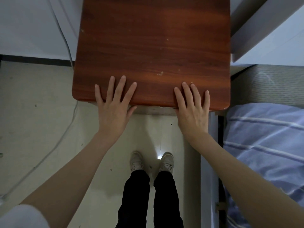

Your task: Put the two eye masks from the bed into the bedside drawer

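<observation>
Now both hands rest flat on the tabletop, nothing picked up yet.

Left hand point(113, 106) and right hand point(192, 109) lie spread and empty on the near edge of the nightstand's tabletop point(153, 38), well apart. No eye masks show; the bed point(266, 137) lies right of the nightstand. The drawer front is hidden below the tabletop edge, apparently closed. Next, probably: turn to the bed and find the masks.

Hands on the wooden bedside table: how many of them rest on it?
2. The left hand lies flat on the front edge of the bedside table, toward its left side. The right hand lies flat on the same edge, toward the bed. Both are empty.
</observation>
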Demonstrator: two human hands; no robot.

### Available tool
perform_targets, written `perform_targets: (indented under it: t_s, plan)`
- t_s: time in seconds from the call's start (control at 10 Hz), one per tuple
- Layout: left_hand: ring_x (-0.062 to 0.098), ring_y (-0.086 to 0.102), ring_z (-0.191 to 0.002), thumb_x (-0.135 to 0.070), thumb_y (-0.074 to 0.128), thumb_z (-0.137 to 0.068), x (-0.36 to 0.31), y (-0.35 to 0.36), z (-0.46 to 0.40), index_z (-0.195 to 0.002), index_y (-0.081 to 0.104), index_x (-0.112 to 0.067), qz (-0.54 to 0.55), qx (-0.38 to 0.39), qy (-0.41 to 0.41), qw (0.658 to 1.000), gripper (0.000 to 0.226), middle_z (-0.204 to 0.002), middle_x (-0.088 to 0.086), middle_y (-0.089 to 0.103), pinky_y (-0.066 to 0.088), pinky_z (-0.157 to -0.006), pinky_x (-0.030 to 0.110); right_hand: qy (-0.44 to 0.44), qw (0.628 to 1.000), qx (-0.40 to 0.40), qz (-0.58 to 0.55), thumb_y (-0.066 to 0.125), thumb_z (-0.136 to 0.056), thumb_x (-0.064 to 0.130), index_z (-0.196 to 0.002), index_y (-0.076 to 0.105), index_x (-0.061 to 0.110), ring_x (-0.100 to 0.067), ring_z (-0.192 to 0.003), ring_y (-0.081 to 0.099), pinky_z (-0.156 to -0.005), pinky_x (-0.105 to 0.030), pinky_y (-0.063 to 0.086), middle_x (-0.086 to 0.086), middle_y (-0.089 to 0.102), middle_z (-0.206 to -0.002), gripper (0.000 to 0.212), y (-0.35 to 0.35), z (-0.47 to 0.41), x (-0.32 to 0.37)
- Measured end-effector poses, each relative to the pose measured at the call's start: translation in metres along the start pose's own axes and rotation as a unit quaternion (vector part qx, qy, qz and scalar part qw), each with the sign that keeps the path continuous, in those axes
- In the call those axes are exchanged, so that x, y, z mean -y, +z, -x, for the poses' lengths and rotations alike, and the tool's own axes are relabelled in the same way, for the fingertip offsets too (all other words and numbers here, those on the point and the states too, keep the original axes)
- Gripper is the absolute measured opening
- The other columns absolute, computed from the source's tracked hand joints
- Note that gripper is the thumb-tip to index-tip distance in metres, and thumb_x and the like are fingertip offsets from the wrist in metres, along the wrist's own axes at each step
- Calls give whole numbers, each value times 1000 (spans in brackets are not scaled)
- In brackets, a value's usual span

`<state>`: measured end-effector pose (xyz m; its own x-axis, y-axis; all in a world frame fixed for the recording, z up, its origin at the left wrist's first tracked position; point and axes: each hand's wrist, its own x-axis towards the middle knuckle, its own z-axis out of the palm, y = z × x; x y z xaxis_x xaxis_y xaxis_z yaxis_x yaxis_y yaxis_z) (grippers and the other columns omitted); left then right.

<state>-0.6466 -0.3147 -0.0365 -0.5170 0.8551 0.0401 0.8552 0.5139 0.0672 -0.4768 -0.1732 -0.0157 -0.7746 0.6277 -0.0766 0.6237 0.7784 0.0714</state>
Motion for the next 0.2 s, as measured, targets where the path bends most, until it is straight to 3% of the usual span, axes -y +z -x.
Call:
perform_targets:
  t_s: [0.1,0.2]
  plan:
    - [35,18,-140,-42,57,-84,1,-2,2,-141,15,-29,4,9,1,1000,73,-152,11,27,10,-108,66,7,990,59,-129,56,-87,23,-142,25,17,-29,-143,13,-115,-56,5,-11,23,-154,64,-11,2,7]
    - [34,15,-141,-55,51,-80,4,-1,3,-142,10,-31,26,29,10,999,78,-153,9,22,8,-107,66,67,906,34,-418,57,-85,36,-131,46,22,-9,-134,33,-114,-31,23,6,45,-141,50,-49,1,-8]
